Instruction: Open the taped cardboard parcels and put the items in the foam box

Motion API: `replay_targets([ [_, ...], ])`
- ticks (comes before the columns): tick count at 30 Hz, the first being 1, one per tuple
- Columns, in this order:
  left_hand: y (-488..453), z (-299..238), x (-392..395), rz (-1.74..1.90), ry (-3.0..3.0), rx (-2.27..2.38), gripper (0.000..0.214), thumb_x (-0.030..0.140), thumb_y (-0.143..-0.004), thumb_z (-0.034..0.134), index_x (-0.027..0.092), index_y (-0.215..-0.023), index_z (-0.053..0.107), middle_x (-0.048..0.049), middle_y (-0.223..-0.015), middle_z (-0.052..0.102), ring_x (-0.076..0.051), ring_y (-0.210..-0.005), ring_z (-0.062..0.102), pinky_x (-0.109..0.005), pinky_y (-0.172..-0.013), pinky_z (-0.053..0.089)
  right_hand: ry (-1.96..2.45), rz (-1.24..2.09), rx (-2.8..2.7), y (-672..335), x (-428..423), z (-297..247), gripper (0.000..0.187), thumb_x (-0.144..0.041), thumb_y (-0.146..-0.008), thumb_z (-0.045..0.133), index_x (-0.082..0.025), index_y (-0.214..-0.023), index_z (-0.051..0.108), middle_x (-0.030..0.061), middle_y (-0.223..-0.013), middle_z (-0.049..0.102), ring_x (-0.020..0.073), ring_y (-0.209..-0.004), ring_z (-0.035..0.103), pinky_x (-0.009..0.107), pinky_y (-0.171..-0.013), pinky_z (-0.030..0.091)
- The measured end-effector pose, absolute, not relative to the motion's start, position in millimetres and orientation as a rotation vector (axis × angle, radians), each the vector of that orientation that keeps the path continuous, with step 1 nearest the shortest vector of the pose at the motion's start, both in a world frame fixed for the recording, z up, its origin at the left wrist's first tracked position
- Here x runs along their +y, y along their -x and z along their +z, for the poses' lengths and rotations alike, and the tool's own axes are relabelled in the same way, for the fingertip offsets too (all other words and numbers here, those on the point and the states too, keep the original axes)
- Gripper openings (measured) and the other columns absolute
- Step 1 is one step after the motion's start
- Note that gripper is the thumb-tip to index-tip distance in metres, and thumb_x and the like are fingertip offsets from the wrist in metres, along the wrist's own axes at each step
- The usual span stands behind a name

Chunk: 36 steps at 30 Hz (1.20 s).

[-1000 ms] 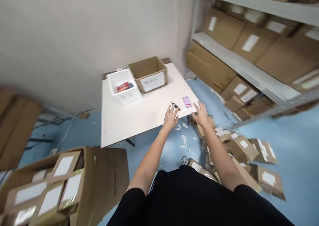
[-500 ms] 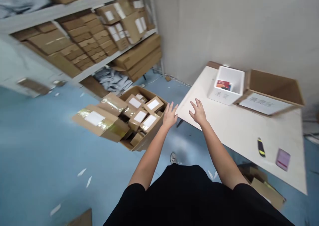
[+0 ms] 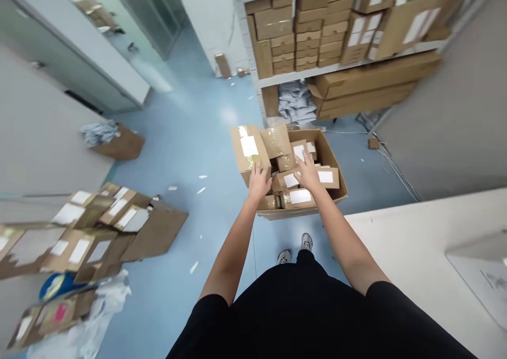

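Observation:
A large open carton [image 3: 328, 152] on the floor in front of me is filled with several smaller cardboard boxes. One labelled cardboard box [image 3: 241, 141] juts past its left edge. My left hand [image 3: 259, 182] is at that box's near edge, fingers apart; whether it touches cannot be told. Over the small boxes in the carton is my right hand [image 3: 309, 173], its fingers spread and holding nothing. Below it lies a small box with a white label [image 3: 300, 196]. Another taped box [image 3: 276, 141] rests between the hands, farther back.
Behind the carton, a shelf rack [image 3: 352, 63] carries stacked boxes and grey bundles. The white table [image 3: 396, 227] is on my right. More piled boxes [image 3: 89, 240] and a plastic bag [image 3: 97, 317] are at left. Paper scraps [image 3: 194, 267] litter the blue floor.
My view has swung left, bringing the carton in front of me and moving the table to the right edge. Both hands have gone from beside the table to over the carton's boxes.

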<state>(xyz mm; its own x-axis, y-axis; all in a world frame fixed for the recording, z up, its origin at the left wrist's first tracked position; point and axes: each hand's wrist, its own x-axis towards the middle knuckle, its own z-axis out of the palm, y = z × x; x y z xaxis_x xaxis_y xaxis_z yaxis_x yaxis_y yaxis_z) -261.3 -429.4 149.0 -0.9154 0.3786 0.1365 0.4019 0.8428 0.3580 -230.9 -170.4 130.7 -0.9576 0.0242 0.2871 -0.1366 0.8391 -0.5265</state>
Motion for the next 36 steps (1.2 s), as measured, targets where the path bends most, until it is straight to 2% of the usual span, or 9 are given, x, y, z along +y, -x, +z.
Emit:
replay_targets([
  [6,298.3,139.5,-464.5,-0.549,0.277,-3.015,0.08,0.024,-0.089,0.074,0.023,-0.163,0.046,-0.0126,-0.181,0.018,-0.038,-0.167,0.013,-0.059,-0.132,0.028,-0.356,0.96,-2.749,299.3,-208.6,130.4,0.078,-0.028,-0.092,0.07,-0.027,-0.165,0.044,0.0096,-0.179,0.022,0.0386,-0.164,0.023,0.063,-0.131,0.028],
  [10,322.9,124.2,-485.9,-0.557,0.025,-3.151,0.089,0.023,-0.081,0.085,0.03,-0.162,0.049,-0.0146,-0.18,0.018,-0.043,-0.163,0.024,-0.061,-0.123,0.041,-0.4,0.943,-2.859,318.5,-224.9,121.5,0.074,-0.027,-0.093,0.068,-0.027,-0.163,0.046,0.0108,-0.179,0.021,0.0392,-0.163,0.025,0.062,-0.129,0.033],
  [13,331.2,108.8,-508.3,-0.708,-0.04,-3.186,0.084,0.023,-0.086,0.081,0.036,-0.162,0.047,-0.0138,-0.177,0.029,-0.037,-0.157,0.04,-0.054,-0.115,0.051,-0.341,0.941,-2.97,327.4,-235.3,105.5,0.077,-0.03,-0.092,0.071,-0.028,-0.164,0.044,0.0146,-0.178,0.023,0.0407,-0.16,0.032,0.062,-0.124,0.039],
  [15,332.2,97.7,-522.5,-0.861,0.026,-3.139,0.081,0.023,-0.09,0.075,0.036,-0.164,0.044,-0.012,-0.174,0.037,-0.032,-0.153,0.049,-0.047,-0.111,0.055,-0.313,0.973,-3.033,331.5,-245.7,92.2,0.084,-0.033,-0.092,0.074,-0.029,-0.168,0.038,0.0181,-0.176,0.027,0.0407,-0.155,0.041,0.06,-0.119,0.045],
  [18,332.6,84.2,-536.9,-1.009,0.14,-3.053,0.079,0.023,-0.091,0.073,0.033,-0.164,0.044,-0.0091,-0.17,0.046,-0.03,-0.154,0.047,-0.043,-0.11,0.057,-0.356,1.046,-3.077,333.8,-271.1,74.5,0.096,-0.033,-0.09,0.077,-0.029,-0.172,0.026,0.0205,-0.171,0.038,0.0374,-0.144,0.056,0.054,-0.113,0.052],
  [22,336.1,77.1,-546.7,-1.027,0.156,-2.994,0.079,0.027,-0.089,0.079,0.036,-0.161,0.048,-0.0051,-0.164,0.054,-0.031,-0.155,0.046,-0.045,-0.11,0.058,-0.304,1.083,-2.952,331.9,-312.6,66.9,0.097,-0.024,-0.092,0.073,-0.028,-0.174,0.02,0.018,-0.164,0.05,0.033,-0.141,0.061,0.051,-0.117,0.049],
  [29,340.1,97.6,-576.6,-0.956,0.193,-2.95,0.078,0.032,-0.09,0.082,0.039,-0.16,0.049,-0.0005,-0.161,0.058,-0.031,-0.155,0.046,-0.044,-0.106,0.061,-0.261,0.954,-2.914,332.8,-347.9,104.5,0.092,-0.021,-0.091,0.076,-0.025,-0.171,0.032,0.014,-0.161,0.055,0.032,-0.145,0.059,0.049,-0.12,0.049],
  [36,343.3,174.3,-593.1,-0.878,0.305,-2.797,0.08,0.037,-0.093,0.08,0.041,-0.164,0.045,0.0006,-0.169,0.046,-0.032,-0.154,0.046,-0.045,-0.11,0.058,-0.28,0.78,-2.804,331.3,-352.3,184.9,0.086,-0.031,-0.093,0.075,-0.028,-0.169,0.036,0.0089,-0.16,0.057,0.0391,-0.135,0.065,0.056,-0.111,0.056],
])
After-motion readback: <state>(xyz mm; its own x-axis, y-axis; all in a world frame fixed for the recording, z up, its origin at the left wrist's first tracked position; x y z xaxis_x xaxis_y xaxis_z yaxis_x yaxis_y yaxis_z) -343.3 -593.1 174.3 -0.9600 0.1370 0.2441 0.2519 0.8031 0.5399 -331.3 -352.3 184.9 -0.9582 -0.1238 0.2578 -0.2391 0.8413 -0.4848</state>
